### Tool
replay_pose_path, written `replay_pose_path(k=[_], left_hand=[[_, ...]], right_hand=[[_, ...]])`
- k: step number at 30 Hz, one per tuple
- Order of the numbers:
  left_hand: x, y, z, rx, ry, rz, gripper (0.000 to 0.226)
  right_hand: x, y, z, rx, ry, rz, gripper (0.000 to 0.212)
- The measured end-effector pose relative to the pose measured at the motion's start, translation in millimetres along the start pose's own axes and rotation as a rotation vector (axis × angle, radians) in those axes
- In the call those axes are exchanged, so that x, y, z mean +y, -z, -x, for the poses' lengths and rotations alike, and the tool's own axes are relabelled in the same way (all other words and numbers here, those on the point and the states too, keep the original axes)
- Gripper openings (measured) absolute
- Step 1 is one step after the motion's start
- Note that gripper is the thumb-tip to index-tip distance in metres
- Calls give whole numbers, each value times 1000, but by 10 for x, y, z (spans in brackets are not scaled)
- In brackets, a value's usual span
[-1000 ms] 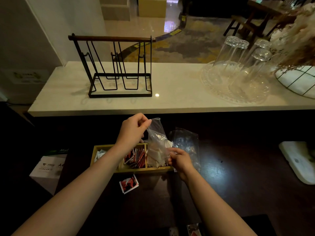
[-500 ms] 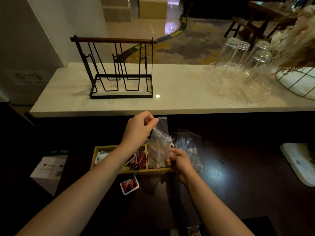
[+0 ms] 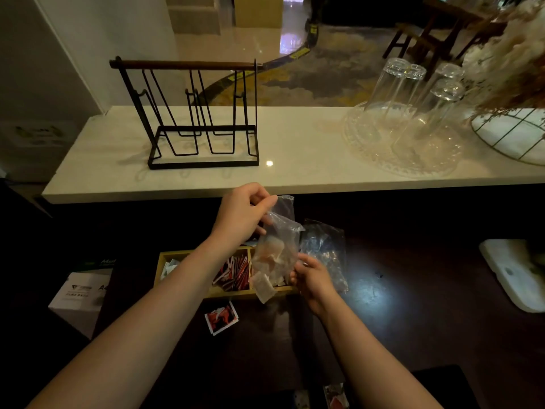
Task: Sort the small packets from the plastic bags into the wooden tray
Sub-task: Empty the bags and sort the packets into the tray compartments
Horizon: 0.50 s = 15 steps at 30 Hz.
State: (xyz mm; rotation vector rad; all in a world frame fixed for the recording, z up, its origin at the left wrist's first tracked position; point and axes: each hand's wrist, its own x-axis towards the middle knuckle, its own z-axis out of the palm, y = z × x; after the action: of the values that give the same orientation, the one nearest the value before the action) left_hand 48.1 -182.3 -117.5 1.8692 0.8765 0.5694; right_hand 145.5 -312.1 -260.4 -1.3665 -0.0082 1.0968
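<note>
dark table (image 3: pixel 383 335) | 1 wooden tray (image 3: pixel 165 258) | 2 hands (image 3: pixel 241 214) grasping 1 bag (image 3: pixel 280 246)

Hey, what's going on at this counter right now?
A person is emptying a clear plastic bag over a wooden tray. The left hand pinches the bag's top, the right hand grips its lower edge, and a pale packet hangs at the bottom. Red packets fill the middle compartment.

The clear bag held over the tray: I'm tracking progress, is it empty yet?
Not empty. Pale packets show through the clear bag, pinched by the left hand; one packet hangs at its lower end over the wooden tray.
</note>
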Motion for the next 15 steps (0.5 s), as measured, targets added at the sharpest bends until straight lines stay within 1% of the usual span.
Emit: replay_pose_path(k=[5, 7, 12, 15], left_hand=[[-48, 37, 37, 17, -17, 14, 12], [-89, 71, 44, 30, -21, 13, 11], [-347, 154, 120, 70, 0, -32, 11], [-555, 138, 187, 84, 19, -96, 10]], right_hand=[[-42, 46, -12, 11, 18, -19, 29], [-60, 102, -29, 7, 52, 22, 29], [-261, 279, -5, 71, 214, 148, 29], [-410, 402, 11, 163, 358, 254, 26]])
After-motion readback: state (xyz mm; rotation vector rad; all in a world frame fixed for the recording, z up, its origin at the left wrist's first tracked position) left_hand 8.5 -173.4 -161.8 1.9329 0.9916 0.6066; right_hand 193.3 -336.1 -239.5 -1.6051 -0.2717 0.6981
